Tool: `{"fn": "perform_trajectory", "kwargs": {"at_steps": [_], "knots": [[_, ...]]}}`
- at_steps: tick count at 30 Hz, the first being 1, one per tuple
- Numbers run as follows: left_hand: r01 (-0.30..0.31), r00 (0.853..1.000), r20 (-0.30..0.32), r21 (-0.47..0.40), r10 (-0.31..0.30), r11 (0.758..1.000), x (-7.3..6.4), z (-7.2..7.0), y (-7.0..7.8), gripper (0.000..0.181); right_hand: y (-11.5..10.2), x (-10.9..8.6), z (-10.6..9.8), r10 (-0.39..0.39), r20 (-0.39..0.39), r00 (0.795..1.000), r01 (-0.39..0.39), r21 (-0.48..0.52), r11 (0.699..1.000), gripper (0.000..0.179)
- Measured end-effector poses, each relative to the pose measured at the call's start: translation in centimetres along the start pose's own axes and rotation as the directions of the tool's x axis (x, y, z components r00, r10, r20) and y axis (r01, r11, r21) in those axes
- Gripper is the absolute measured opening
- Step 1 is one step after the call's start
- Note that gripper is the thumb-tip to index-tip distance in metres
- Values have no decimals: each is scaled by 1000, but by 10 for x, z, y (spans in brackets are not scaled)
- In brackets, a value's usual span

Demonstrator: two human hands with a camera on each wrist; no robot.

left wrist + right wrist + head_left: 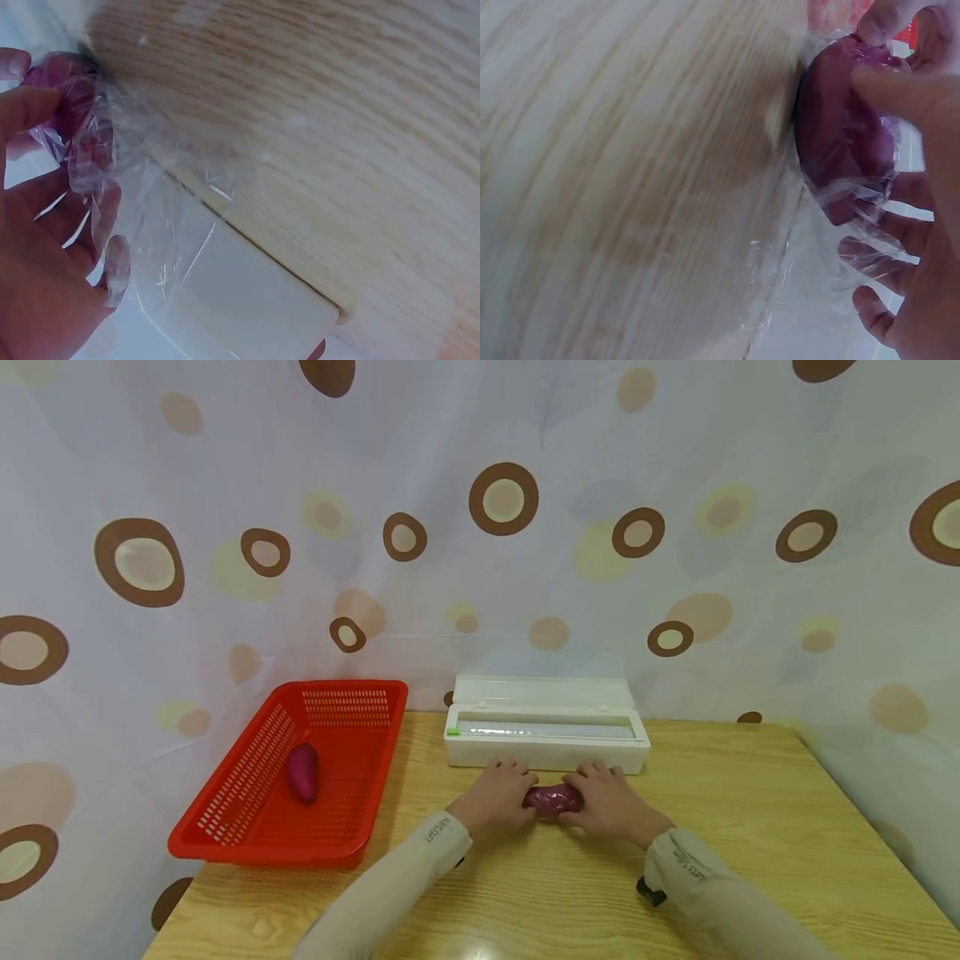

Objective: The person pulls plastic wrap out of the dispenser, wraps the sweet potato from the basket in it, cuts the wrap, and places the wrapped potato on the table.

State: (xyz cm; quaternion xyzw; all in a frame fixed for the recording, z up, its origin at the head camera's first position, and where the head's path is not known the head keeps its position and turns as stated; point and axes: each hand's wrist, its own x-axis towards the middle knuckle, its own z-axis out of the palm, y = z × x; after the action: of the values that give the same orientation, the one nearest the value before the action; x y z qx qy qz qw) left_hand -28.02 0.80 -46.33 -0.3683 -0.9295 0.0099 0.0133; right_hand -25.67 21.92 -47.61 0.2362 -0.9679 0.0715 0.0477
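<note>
A purple sweet potato [553, 799] lies on the wooden table [750, 827], partly wrapped in clear cling film [142, 195]. My left hand [498, 793] grips its left end and my right hand [606, 797] grips its right end. In the right wrist view the purple sweet potato [844, 135] sits under film with the fingers [889, 86] curled over it. The left wrist view shows film bunched against my fingers [67, 217]. Right behind the hands stands a white cling film dispenser box [546, 727] with its lid up.
A red plastic basket [247, 827] sits at the table's left edge, with a second purple sweet potato [302, 771] inside. A spotted curtain [480, 527] hangs behind the table. Bare wood lies to the right and in front of the hands.
</note>
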Motion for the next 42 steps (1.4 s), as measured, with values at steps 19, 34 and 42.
{"fn": "perform_trajectory", "kwargs": {"at_steps": [19,34,42], "knots": [[25,1000,16,-28,-25,999,6,14,-5,44,4,3,6,-11,-12,1000,11,-30,999,56],[30,998,60,-56,-26,998,5,16,-7,58,8,5,7,14,14,1000,-15,58,998,39],[48,999,14,-120,-47,992,7,21,-11,37,5,4,4,9,2,1000,-9,6,1000,54]]}}
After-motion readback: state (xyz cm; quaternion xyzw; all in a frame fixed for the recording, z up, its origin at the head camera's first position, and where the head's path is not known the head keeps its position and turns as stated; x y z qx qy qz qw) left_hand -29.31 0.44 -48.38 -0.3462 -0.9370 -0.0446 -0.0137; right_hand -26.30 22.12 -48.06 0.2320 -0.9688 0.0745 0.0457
